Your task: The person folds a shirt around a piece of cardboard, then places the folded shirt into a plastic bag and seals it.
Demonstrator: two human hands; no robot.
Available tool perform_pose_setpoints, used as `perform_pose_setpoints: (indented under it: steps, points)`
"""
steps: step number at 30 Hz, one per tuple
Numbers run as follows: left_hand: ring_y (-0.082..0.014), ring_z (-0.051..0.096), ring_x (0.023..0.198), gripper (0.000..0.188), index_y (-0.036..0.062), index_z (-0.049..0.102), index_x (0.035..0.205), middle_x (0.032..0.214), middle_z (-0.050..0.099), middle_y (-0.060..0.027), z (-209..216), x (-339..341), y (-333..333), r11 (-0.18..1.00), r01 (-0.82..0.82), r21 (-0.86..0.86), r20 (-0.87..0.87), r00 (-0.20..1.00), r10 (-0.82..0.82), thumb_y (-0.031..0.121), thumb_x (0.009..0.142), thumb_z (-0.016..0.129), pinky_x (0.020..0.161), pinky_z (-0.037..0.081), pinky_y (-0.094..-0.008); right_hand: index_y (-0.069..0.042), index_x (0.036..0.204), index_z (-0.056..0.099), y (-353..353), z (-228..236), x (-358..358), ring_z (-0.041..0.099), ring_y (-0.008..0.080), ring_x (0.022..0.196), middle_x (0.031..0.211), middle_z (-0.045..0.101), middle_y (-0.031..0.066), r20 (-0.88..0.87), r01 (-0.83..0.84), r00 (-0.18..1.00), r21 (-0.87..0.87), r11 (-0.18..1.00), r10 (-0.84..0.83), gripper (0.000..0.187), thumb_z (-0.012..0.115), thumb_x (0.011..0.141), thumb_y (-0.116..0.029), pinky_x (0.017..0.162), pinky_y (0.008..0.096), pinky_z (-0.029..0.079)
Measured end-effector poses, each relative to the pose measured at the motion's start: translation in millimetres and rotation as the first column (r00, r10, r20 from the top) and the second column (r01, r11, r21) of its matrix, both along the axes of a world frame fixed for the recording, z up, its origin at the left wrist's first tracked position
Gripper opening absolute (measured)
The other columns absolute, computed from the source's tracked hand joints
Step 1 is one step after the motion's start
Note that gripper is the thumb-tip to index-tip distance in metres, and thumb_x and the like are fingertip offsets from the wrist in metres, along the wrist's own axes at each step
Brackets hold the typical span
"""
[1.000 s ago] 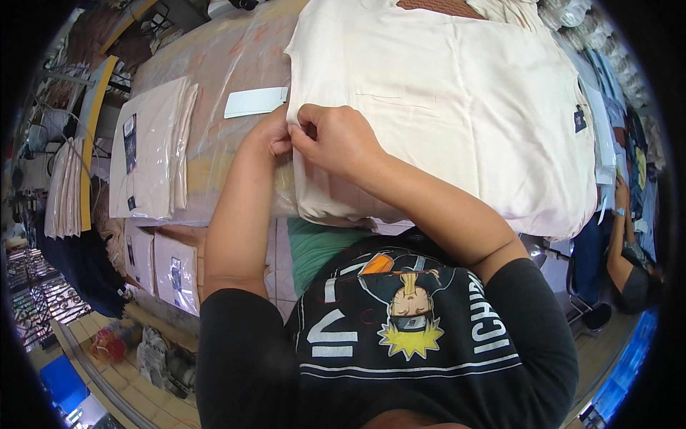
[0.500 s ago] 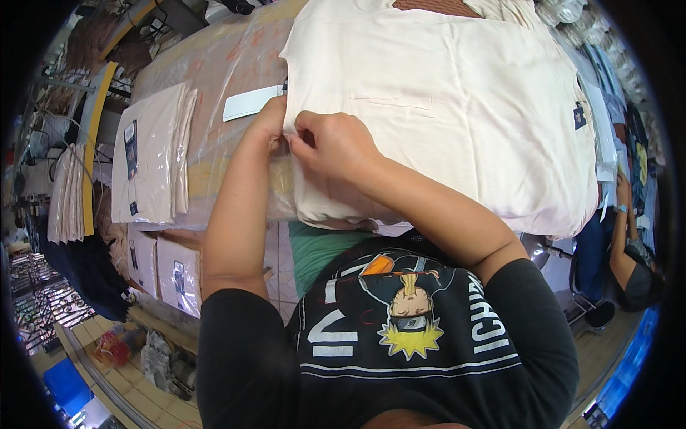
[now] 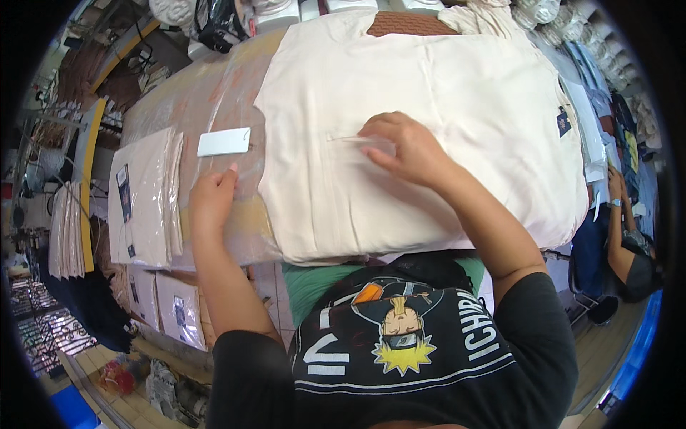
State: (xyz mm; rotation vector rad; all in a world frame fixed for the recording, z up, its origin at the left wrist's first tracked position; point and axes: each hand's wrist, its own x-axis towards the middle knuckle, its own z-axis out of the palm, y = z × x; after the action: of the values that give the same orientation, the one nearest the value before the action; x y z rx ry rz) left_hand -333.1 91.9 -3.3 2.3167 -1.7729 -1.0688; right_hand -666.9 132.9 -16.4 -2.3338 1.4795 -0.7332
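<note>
A cream garment lies spread on the work table, with a slit-like pocket line near its middle and a small dark label by its right edge. Over it, beside the slit, my right hand hovers with thumb and fingers apart, holding nothing. A white rectangular hang tag with a dark loop rests on the plastic-covered surface left of the garment. Just below that tag is my left hand, fingers curled and pressed together; whatever they may hold is hidden.
Clear-bagged folded cream garments are stacked at the table's left. More bagged garments sit lower down. A yellow upright bar stands farther left. White mannequin forms line the back. Another person's arm shows at the far right.
Both hands have left the garment's left edge. My left hand moved left and nearer me, my right hand moved right. The tag now lies separate from the garment.
</note>
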Motion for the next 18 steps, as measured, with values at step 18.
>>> perform_pose_setpoints:
  steps: [18]
  points:
    - [-0.0349,0.009,0.138,0.071,0.007,0.025,0.142,0.149,0.017,-0.0147,-75.2,-117.1,-76.0,0.776,0.376,-0.507,0.379,0.905,-0.191,0.052,0.09,0.041,0.106,0.01,-0.0569,-0.008,0.091,0.068,-211.0,-41.4,-45.8,0.06,0.0267,0.087,0.096,0.064,0.009,0.181,0.455,0.874,0.014,0.89,-0.45,0.017,0.062,0.08,-0.02,0.077,0.0373,0.047]
